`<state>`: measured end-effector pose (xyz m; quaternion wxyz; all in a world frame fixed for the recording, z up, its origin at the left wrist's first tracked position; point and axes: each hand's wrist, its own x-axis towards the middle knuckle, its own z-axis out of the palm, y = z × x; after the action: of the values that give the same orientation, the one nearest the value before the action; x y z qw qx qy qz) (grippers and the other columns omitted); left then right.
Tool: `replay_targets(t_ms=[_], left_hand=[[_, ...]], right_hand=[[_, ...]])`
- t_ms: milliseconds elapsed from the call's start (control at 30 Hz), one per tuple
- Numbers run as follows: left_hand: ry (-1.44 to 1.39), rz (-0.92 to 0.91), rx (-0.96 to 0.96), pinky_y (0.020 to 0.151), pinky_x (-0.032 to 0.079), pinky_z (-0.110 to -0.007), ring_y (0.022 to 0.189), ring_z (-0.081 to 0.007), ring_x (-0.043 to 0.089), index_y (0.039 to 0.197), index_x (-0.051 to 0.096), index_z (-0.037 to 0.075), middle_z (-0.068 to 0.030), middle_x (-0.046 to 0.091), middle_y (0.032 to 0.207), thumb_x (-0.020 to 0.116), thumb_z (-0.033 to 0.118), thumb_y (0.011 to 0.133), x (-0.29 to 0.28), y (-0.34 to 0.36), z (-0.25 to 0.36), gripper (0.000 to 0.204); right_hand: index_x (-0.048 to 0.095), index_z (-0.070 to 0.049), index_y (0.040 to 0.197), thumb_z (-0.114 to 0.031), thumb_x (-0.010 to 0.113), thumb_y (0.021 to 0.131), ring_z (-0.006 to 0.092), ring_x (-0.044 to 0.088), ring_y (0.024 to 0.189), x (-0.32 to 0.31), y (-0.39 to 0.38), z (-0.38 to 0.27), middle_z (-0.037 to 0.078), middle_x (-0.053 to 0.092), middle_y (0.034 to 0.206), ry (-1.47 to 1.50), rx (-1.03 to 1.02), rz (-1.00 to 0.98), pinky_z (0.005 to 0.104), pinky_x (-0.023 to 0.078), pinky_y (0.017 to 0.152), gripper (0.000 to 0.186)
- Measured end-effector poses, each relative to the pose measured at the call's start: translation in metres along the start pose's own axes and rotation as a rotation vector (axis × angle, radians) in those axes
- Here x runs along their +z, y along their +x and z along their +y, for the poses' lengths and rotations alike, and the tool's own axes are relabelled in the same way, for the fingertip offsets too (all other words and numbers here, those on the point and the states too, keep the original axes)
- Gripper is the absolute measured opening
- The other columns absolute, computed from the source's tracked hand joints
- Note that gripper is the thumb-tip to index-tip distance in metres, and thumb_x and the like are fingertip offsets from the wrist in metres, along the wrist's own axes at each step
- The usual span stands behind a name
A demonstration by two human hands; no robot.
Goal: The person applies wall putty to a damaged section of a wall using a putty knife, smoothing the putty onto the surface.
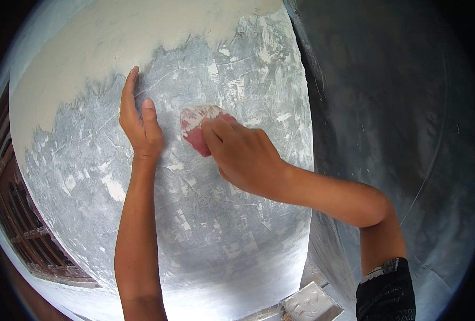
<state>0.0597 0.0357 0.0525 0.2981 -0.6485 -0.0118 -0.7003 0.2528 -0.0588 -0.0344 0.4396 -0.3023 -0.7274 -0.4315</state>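
Observation:
In front of me is a wall (216, 224), its grey surface streaked with white patches and thin cracks. A smooth cream coat (103, 48) covers the top, ending in a ragged edge. My right hand (248, 155) is closed round a flat, reddish putty spreader (199, 131) smeared with white paste. The spreader lies at the middle of the wall; whether its edge touches the surface I cannot tell. To its left, my left hand (141, 117) is raised beside the grey wall, fingers up and thumb apart, with nothing in it. Contact with the wall is unclear.
Dark sheet-like material (387, 107) hangs or stands along the right side of the wall. Low at the right sits a container (312, 302) with white paste. A dark brown slatted frame (28, 224) shows at the left edge.

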Motion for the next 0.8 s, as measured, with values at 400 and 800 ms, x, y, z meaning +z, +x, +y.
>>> replay_targets(t_ms=[400, 800], left_hand=[[-0.047, -0.161, -0.132, 0.116, 0.033, -0.049, 0.139, -0.0395, 0.045, 0.146, 0.041, -0.008, -0.0262, 0.049, 0.146, 0.042, 0.037, 0.102, -0.054, -0.084, 0.097, 0.063], [-0.043, -0.375, -0.478, 0.118, 0.028, -0.054, 0.14, -0.0416, 0.043, 0.149, 0.038, -0.002, -0.0245, 0.049, 0.147, 0.044, 0.034, 0.102, -0.153, -0.171, 0.227, 0.059]], right_hand=[[0.069, 0.006, 0.092, -0.004, 0.064, 0.094, 0.014, 0.051, 0.059, -0.07, -0.103, -0.021, 0.007, 0.054, 0.068, 0.829, 0.676, -0.199, 0.0335, 0.04, 0.053, 0.011], [0.074, 0.0, 0.094, -0.02, 0.064, 0.099, 0.0062, 0.05, 0.057, -0.116, -0.166, -0.107, 0.001, 0.064, 0.07, 1.211, 1.136, -0.244, 0.023, 0.042, 0.051, 0.023]])
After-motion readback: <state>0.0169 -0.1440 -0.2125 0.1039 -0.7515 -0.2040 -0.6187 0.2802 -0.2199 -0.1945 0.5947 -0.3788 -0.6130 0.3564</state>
